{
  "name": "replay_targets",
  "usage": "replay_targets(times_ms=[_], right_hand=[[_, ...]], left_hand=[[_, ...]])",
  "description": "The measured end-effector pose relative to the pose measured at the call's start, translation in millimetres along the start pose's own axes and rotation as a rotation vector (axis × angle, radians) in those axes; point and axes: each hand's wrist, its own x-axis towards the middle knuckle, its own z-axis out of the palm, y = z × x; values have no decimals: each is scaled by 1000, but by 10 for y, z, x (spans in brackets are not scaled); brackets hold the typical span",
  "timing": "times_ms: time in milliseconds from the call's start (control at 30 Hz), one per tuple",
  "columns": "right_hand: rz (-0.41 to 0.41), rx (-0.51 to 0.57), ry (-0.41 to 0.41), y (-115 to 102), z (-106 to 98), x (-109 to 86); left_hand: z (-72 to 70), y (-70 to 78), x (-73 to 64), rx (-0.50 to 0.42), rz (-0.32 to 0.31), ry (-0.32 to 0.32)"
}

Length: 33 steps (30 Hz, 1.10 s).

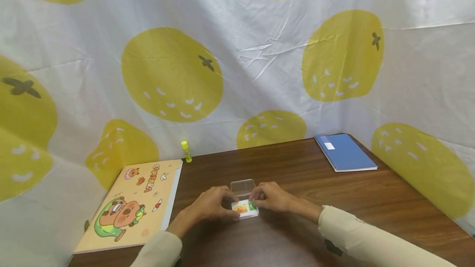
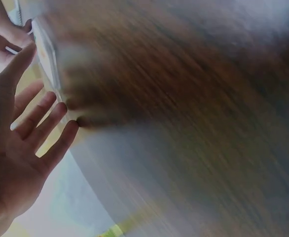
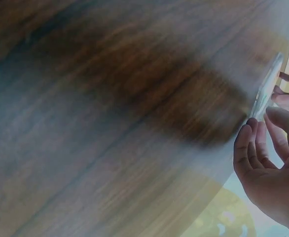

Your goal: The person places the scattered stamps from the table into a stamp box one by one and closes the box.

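Observation:
A small clear plastic case (image 1: 249, 217) lies on the table with its transparent lid (image 1: 243, 187) raised at the back. Inside are a white card with an orange-red picture (image 1: 240, 209) and, at the right, a green card (image 1: 252, 206). My left hand (image 1: 213, 205) holds the case's left side, thumb at the near corner and forefinger at the far one; its other fingers spread below the edge in the left wrist view. My right hand (image 1: 272, 197) grips the right end beside the green card, thumb and forefinger close together, the remaining fingers curled. Fingertips partly cover both ends.
At the left lies a large cartoon-covered book or pad (image 1: 148, 217). Behind it a yellow-green glue stick (image 1: 186, 151) stands upright. A blue spiral notebook (image 1: 346, 151) is at the back right of the wooden table (image 1: 297, 164). A lemon-patterned curtain (image 1: 230, 52) borders the table's back and sides.

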Motion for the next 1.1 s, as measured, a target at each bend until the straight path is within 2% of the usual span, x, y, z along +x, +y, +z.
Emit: replay_targets(times_ms=[133,267,500,733,933,1100], right_hand=[[-15,-15,46,40,-33,23],[-9,-17,87,84,-78,61],[38,-41,88,170,-129,94],[67,-128,92,254,-130,117],[92,-141,68,282,-107,198],[89,-121,26,270,-103,261]], left_hand=[[-37,-50,1,-113,-41,18],[-71,-113,12,-154,-58,45],[-78,-215,67,-115,-81,89],[-23,-278,157,-55,-97,98],[27,-307,243,-27,-133,85],[36,-296,300,-4,-132,92]])
